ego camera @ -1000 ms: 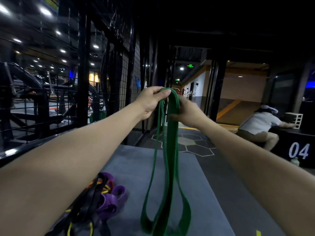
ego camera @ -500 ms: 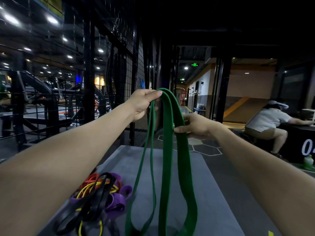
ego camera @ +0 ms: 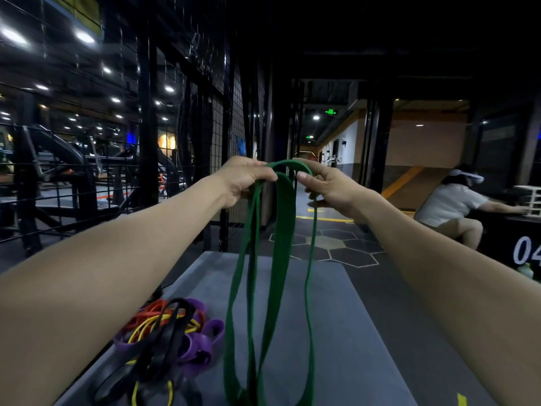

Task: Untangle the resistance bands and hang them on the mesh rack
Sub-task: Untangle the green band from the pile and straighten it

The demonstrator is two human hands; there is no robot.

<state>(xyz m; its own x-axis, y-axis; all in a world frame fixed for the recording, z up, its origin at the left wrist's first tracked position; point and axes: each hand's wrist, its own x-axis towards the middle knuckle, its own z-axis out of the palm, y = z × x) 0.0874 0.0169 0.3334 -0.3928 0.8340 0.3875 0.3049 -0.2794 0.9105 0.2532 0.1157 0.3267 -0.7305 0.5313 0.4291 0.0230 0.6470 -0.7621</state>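
Observation:
A long green resistance band [ego camera: 278, 273] hangs doubled in front of me, its loops reaching down past the bottom of the frame. My left hand [ego camera: 243, 180] pinches its top on the left. My right hand [ego camera: 328, 186] grips the top on the right, about a hand's width away, with the band arching between the two. A tangled pile of bands [ego camera: 167, 338], purple, black, yellow and red, lies on the grey mat [ego camera: 351, 332] at lower left. The black mesh rack [ego camera: 225, 136] stands upright just beyond and left of my hands.
A person [ego camera: 450, 206] crouches at the right beside a black box marked 04 [ego camera: 527, 250]. Black frame posts [ego camera: 147, 112] and gym machines stand at the left. A corridor with hexagon floor marks [ego camera: 330, 244] runs ahead.
My right hand has risen from the band's side to its top, level with the left hand. The band's loops have spread apart. The view has shifted slightly.

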